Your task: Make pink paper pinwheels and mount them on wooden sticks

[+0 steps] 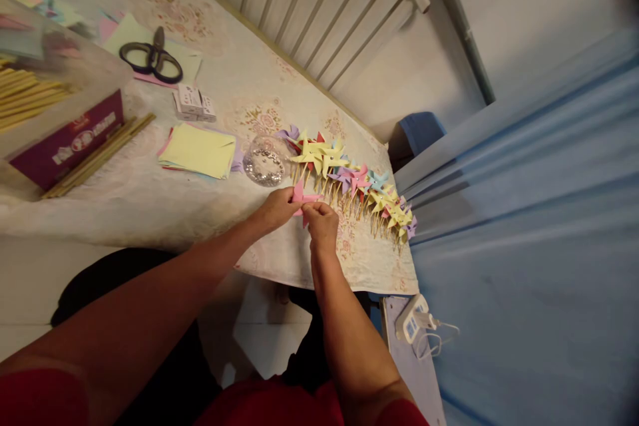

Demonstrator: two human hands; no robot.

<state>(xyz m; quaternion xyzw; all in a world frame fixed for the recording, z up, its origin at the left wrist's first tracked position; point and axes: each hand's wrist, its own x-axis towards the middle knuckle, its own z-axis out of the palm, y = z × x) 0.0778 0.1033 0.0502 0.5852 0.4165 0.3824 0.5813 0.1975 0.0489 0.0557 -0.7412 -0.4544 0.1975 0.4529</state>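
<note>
A pink paper pinwheel [300, 194] is held between my two hands, just above the near part of the table. My left hand [277, 207] pinches it from the left side. The fingers of my right hand [322, 221] are closed at its middle; anything small in that pinch is hidden. Beyond my hands stands a round clear container [264, 161] of small shiny metal pieces. To the right lies a long row of finished pinwheels [357, 179] in yellow, pink, purple, blue and red, on thin sticks.
A stack of coloured paper [198, 152] lies left of the container. Behind it are small boxes [194, 104] and scissors [154, 58] on more paper. A bin of sticks [67, 146] stands far left, loose sticks [102, 155] beside it. A power strip [414, 319] sits lower right, near a blue curtain [524, 233].
</note>
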